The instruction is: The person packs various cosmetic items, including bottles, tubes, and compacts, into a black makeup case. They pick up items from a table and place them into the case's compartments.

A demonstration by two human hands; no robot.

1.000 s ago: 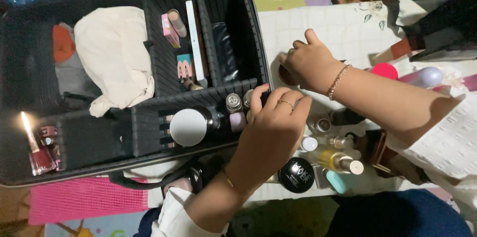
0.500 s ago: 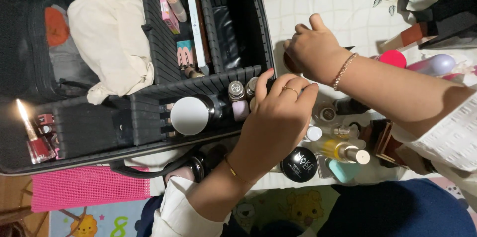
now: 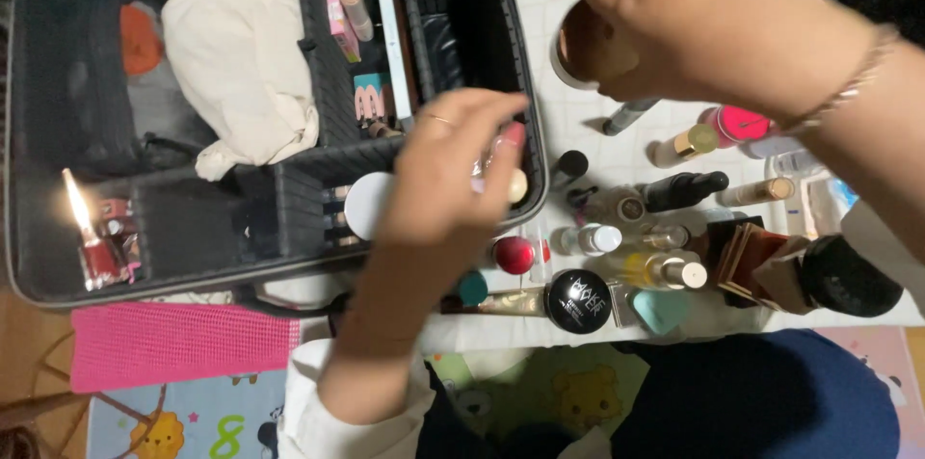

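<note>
Both hands have lifted since the earlier frames: the right hand (image 3: 708,21) rose off the table to the top of view carrying a round brown compact with a white rim (image 3: 581,45), and the left hand (image 3: 453,170) came up off the case's lower tray. Right hand is closed around the compact, fingers over its right side, beaded bracelet at the wrist. Left hand is blurred, fingers curled; something small and pale with a pink tip sits at the fingertips, but whether it is pinched I cannot tell.

Compact: disc-shaped, glossy brown face, pale edge, tilted, held above the white tiled tablecloth (image 3: 578,122) just off the case's right wall, at about 1 o'clock from the left hand.

At 9 o'clock from the left hand, a white round lid (image 3: 364,206) sits in the black ribbed makeup case (image 3: 58,257); at 10 o'clock a cream cloth pouch (image 3: 241,64) fills the middle compartment. At 5 o'clock lie a red round-capped bottle (image 3: 514,254) and a black round compact (image 3: 577,301). At 3 o'clock, crowded bottles and a black dropper bottle (image 3: 679,191) cover the table.

Open room: bare cloth strip between case wall and bottles under the right hand; lower table edge is packed.
</note>
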